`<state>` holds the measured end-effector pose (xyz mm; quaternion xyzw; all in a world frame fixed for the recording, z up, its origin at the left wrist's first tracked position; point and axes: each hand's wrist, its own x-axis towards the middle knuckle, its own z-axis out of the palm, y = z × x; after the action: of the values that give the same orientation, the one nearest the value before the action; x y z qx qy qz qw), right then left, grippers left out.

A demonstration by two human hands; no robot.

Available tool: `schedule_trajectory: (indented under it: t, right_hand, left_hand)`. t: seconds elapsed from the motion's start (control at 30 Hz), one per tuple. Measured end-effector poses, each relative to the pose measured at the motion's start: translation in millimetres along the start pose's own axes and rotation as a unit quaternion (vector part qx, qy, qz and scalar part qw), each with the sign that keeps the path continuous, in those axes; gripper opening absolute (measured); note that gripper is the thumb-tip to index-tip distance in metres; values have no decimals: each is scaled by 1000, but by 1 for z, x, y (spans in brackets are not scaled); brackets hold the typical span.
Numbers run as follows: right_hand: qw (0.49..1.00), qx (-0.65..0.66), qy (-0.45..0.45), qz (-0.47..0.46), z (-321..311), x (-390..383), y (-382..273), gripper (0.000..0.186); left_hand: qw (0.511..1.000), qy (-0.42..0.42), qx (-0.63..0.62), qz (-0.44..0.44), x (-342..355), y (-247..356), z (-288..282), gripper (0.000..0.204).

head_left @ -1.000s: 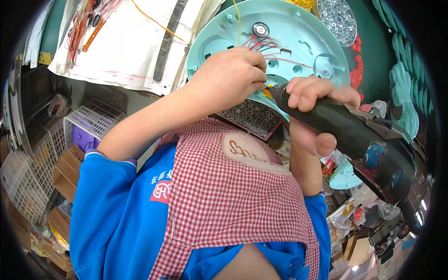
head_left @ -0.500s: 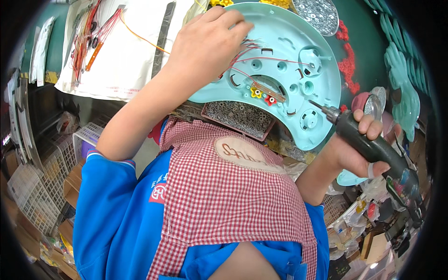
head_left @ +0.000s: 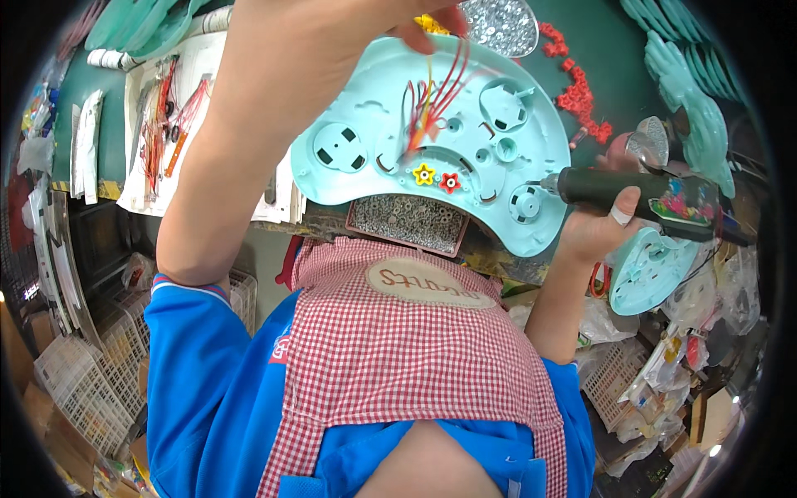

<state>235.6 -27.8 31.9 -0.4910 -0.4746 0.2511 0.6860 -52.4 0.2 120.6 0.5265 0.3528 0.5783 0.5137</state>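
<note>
Our left hand (head_left: pixel 332 33) sits at the top centre of the frame, fingertips pinched on a bundle of red and yellow wires (head_left: pixel 432 100); the wires run down into the pale turquoise plastic shell (head_left: pixel 365 178), which lies directly below that hand, centre of the frame; two small flower-shaped pieces (head_left: pixel 437 178), yellow and red, sit on its lower edge. Our right hand (head_left: pixel 602 228), at right of centre, is clenched round a dark electric screwdriver (head_left: pixel 631 192); its bit touches the shell's right rim. A tray of small metal screws (head_left: pixel 408 222) lies just beneath the shell; red plastic bits (head_left: pixel 577 95) scatter at upper right.
</note>
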Motion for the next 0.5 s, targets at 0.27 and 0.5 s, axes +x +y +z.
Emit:
schedule_trajectory:
  t: [0.27,0.5]
  right_hand:
    - [968,0,-124,-220,30,-12,-49,61]
    - [919,355,-167,50,-26,28,-105,33]
  left_hand:
    - [987,-150,-39,40,20,52,94,31]
    - [911,-185,232,286,2,37,60,44]
